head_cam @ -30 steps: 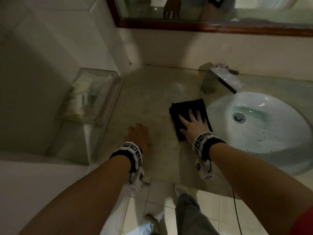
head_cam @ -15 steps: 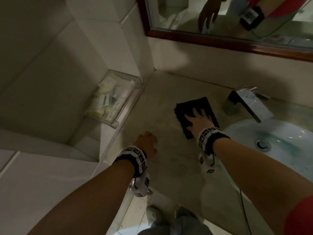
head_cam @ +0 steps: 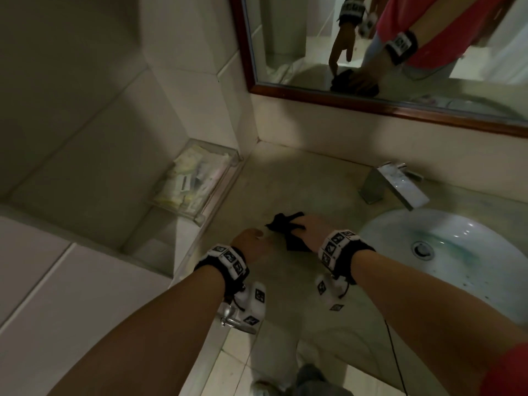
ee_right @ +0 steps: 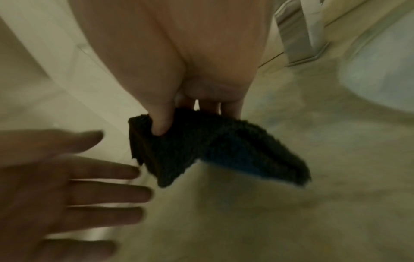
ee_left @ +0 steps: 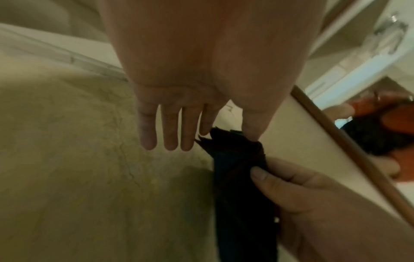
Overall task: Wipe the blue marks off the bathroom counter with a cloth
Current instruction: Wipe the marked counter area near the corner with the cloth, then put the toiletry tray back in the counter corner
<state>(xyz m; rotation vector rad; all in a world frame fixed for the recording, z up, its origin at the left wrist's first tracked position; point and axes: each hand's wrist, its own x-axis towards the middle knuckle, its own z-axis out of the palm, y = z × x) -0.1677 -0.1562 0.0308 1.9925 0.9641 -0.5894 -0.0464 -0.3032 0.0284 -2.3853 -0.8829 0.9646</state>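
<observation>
The beige mottled counter (head_cam: 300,184) runs from the left wall to the sink. My right hand (head_cam: 305,227) pinches the dark cloth (head_cam: 285,228) between thumb and fingers and holds it bunched just above the counter. In the right wrist view the thumb presses into the cloth (ee_right: 212,150), which shows a blue smear on its underside. My left hand (head_cam: 251,238) is beside it with straight, spread fingers. In the left wrist view my left hand's (ee_left: 197,140) index finger and thumb reach the cloth's (ee_left: 241,186) top corner without closing on it.
A chrome faucet (head_cam: 391,184) and a white sink (head_cam: 385,224) with a blue-green tint near the drain lie to the right. A clear tray (head_cam: 225,184) of sachets sits off the counter's left edge. A framed mirror (head_cam: 371,105) hangs on the back wall.
My right hand, which lay flat on the spread cloth, has gathered it, lifted it and drawn it nearer and left. My left hand has left the counter and reached towards the cloth.
</observation>
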